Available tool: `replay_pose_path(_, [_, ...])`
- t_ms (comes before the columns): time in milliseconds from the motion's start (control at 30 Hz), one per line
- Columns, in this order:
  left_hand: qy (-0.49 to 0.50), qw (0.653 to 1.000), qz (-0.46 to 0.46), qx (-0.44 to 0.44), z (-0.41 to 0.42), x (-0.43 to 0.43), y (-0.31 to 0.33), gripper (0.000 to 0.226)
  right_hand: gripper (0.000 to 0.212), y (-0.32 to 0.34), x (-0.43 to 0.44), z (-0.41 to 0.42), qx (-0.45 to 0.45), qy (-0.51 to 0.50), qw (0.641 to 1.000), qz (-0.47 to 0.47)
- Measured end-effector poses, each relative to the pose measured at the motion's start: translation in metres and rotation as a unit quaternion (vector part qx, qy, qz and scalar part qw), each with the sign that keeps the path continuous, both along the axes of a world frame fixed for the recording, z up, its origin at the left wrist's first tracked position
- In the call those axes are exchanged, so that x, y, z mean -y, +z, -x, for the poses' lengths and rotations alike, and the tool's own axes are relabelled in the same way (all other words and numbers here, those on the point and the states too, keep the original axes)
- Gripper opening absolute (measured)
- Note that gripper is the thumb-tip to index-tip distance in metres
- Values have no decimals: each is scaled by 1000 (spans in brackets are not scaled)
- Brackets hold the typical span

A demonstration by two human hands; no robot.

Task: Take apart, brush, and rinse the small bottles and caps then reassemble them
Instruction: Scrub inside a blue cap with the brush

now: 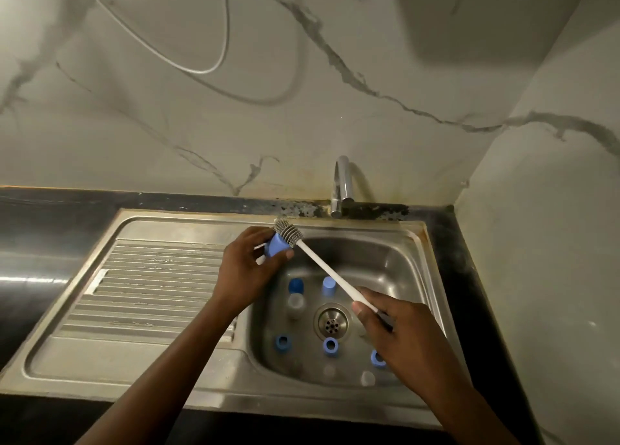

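Your left hand [248,263] pinches a blue cap [275,246] between curled fingers and thumb, up and left of the drain [332,322], near the far rim of the sink [369,225]. Your right hand [396,337] wraps around the handle of the white brush [322,266] just right of the drain, and the brush's grey bristles touch the cap. Other blue caps [330,345] and clear bottles [296,302] lie loose around the drain. A likely risk is that a hard stroke against so light a pinch flicks the cap into the basin.

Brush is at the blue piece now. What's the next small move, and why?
Probably twist the brush with the right hand against the blue piece the left hand holds: its bristles touch that piece, and no water shows at the tap, so rinsing looks premature.
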State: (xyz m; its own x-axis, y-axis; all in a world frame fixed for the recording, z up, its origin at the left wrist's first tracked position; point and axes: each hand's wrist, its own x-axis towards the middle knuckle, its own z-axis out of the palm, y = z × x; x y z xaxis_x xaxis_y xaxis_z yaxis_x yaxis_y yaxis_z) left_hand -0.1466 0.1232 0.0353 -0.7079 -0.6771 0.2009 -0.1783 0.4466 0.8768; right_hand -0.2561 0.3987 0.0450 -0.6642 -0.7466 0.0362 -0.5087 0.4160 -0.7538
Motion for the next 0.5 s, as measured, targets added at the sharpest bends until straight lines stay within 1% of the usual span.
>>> replay_pose_path(100, [-1, 1000, 1, -3, -8, 2, 2, 69, 38, 5, 19, -3, -24, -13, 1000, -13])
replay_pose_path(233, [-7, 1000, 17, -21, -16, 17, 9, 55, 41, 15, 45, -9, -47, -4, 999, -11])
replay_pose_path(333, [39, 998, 4, -39, -22, 37, 10, 44, 45, 18, 52, -11, -56, 11, 998, -11])
replay_pose_path(400, [70, 996, 17, -46, -26, 51, 9, 34, 49, 20, 52, -12, -60, 14, 998, -10])
replay_pose_path(500, [74, 996, 33, -42, -31, 57, 8, 32, 51, 24, 48, -12, -80, 19, 996, -15])
